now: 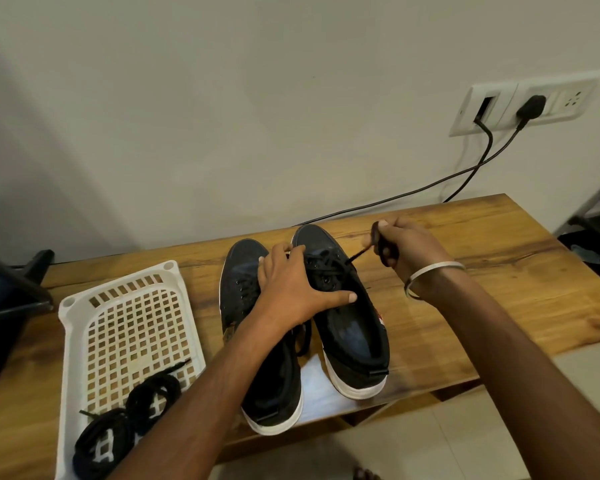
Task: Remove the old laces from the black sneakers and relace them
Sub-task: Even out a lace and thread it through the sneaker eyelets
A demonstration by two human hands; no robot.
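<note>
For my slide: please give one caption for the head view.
Left hand steadies right sneaker; right hand pulls its lace.

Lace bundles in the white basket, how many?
2. One coiled black bundle at the near left of the white basket, the other just beyond it to the right. The forearm may hide more.

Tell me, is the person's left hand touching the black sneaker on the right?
Touching. The head view shows the left hand pressing on the right black sneaker, thumb stretched across its opening.
</note>
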